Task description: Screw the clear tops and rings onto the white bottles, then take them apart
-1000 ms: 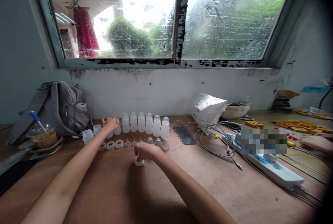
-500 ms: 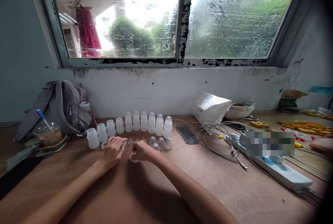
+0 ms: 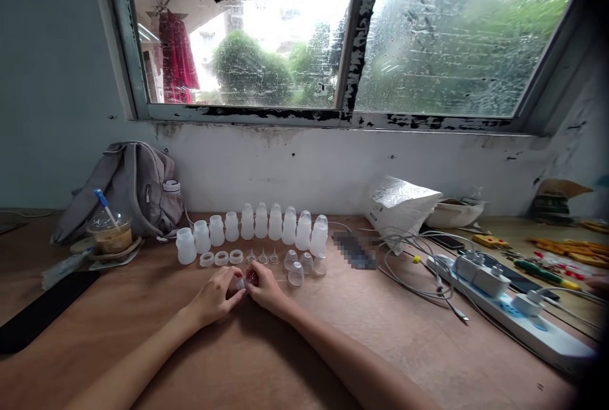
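Ridged ring (image 3: 240, 284) is sitting between the left hand (image 3: 214, 296) and right hand (image 3: 265, 289), the left now joining in pinching it, so both are steadying it, with white bottles (image 3: 275, 224) standing beyond them

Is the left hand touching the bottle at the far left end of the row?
Apart. The head view shows bare tabletop between the left hand and that bottle.
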Action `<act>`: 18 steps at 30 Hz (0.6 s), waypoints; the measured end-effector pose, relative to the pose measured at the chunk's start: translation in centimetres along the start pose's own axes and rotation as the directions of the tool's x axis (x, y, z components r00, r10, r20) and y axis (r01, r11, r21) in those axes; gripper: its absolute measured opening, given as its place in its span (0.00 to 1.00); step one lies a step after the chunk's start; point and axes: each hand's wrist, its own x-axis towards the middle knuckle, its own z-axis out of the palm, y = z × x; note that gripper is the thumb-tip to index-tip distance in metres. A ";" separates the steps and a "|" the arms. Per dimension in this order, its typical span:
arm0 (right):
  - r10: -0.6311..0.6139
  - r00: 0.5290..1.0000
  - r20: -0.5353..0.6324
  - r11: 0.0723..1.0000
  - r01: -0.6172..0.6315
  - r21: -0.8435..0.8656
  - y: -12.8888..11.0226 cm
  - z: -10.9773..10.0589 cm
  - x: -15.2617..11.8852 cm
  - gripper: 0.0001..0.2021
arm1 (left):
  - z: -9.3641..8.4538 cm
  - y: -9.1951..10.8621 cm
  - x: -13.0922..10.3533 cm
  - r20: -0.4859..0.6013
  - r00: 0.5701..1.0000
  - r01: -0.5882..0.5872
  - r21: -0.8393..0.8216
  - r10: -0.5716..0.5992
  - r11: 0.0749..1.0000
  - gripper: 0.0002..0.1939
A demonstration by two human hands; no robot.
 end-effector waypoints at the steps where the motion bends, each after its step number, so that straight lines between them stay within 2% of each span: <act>1: -0.024 1.000 -0.005 1.000 0.024 -0.018 0.1 0.1 -0.1 0.10 | -0.2 0.0 0.0 0.011 1.000 -0.001 0.012 0.001 1.000 0.10; 4: -0.047 0.999 -0.018 0.995 0.046 -0.088 0.4 0.1 -0.1 0.12 | -0.9 -0.3 0.0 0.078 0.996 -0.038 0.069 0.033 0.997 0.10; 9: 0.078 0.995 -0.064 0.988 -0.086 -0.128 1.7 -0.4 0.2 0.12 | -2.3 -1.5 -0.1 0.195 0.979 -0.088 0.160 0.056 0.983 0.11; 12: 0.128 0.989 -0.067 0.986 -0.135 -0.103 2.6 -0.6 0.4 0.14 | -3.1 -2.5 -0.2 0.170 0.985 -0.072 0.210 0.036 0.975 0.11; 18: 0.132 0.989 -0.061 0.988 -0.137 -0.077 3.4 -0.4 0.7 0.13 | -4.1 -4.8 -0.4 0.102 0.992 0.040 0.337 -0.078 0.941 0.11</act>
